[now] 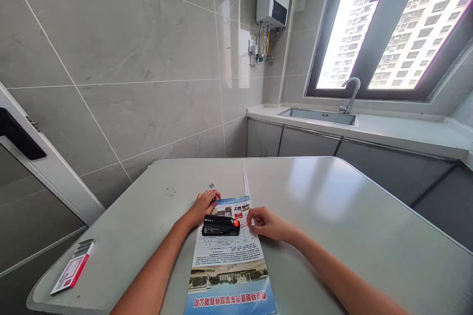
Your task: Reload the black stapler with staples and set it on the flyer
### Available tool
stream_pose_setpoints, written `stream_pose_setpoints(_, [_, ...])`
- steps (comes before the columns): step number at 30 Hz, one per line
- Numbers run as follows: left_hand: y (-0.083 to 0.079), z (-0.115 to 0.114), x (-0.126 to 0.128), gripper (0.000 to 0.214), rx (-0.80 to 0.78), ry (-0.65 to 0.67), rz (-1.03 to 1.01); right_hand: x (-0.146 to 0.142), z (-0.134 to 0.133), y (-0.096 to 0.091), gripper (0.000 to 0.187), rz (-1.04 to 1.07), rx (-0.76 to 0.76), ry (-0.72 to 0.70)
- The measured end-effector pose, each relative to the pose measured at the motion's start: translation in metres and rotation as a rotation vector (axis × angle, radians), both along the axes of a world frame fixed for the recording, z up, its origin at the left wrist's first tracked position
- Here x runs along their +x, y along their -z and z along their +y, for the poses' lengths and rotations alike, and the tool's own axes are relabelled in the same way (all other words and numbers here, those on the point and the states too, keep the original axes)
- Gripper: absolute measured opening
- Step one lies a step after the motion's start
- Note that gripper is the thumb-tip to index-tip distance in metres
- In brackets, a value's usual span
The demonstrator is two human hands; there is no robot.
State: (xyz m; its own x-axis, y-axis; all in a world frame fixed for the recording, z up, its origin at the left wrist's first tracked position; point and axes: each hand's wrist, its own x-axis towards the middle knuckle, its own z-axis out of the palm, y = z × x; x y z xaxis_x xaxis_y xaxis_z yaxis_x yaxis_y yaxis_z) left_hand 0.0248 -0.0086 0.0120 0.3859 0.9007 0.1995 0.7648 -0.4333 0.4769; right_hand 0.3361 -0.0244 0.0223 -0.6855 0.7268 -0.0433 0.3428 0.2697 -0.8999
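Observation:
A printed leaflet (229, 256) with blue ends, photos and a table of text lies on the table in front of me, its print upside down. Across its upper half rests a black stapler (220, 225) with an orange-red patch at its right end. My left hand (202, 206) has its bent fingers at the leaflet's far left corner, just beyond the stapler. At the right edge of the sheet is my right hand (269, 223), thumb and fingers curled in; whether something small is between them is hidden. Neither hand touches the stapler.
Staple strips (211, 185) and scattered loose staples (171, 192) lie on the pale table (314, 197) beyond and left of my left hand. A red-and-white packet (74, 268) sits near the left edge. Behind are a counter with a sink (320, 116) and a tiled wall.

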Motion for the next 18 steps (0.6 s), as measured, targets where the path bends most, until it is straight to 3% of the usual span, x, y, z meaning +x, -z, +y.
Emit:
stream_pose_setpoints(3, [0.0, 0.0, 0.001, 0.015, 0.005, -0.001, -0.003, 0.0, 0.001, 0.001, 0.013, 0.006, -0.002, 0.006])
stream_pose_setpoints(8, [0.0, 0.0, 0.004, 0.015, 0.017, 0.034, -0.012, 0.006, 0.001, -0.003, 0.014, -0.063, -0.152, -0.011])
stream_pose_setpoints(18, [-0.001, -0.003, 0.003, 0.021, 0.015, 0.05, 0.046, 0.034, 0.014, -0.013, 0.014, -0.134, -0.164, -0.034])
